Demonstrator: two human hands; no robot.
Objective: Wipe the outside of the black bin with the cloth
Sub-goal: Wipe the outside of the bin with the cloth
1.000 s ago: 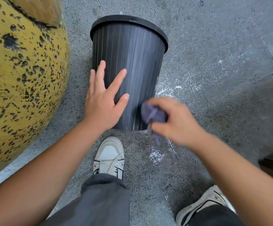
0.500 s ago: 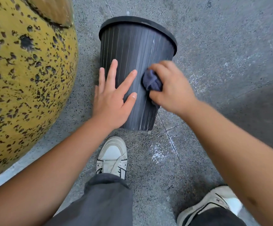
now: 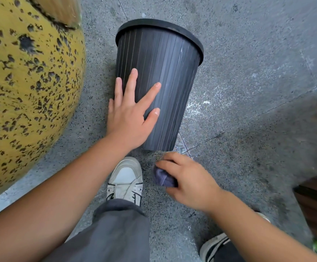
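The black ribbed bin (image 3: 169,76) stands upside down on the grey floor, its wide rim flat on the ground and its narrow base towards me. My left hand (image 3: 131,114) lies flat on its near left side, fingers spread and straight. A crumpled dark blue cloth (image 3: 162,178) is gripped in my right hand (image 3: 188,178), which hovers just below the bin's near end, off its surface, above the floor beside my left shoe.
A big yellow pitted sphere (image 3: 25,87) crowds the left side close to the bin. My white shoes (image 3: 125,178) and grey trouser legs are at the bottom. A dark wooden object (image 3: 316,203) sits at the right edge. Speckled grey floor (image 3: 248,72) stretches right of the bin.
My right hand with the cloth has slid from the upper right of the bin's side down past its near end and off the bin. The left hand has stayed pressed on the bin.
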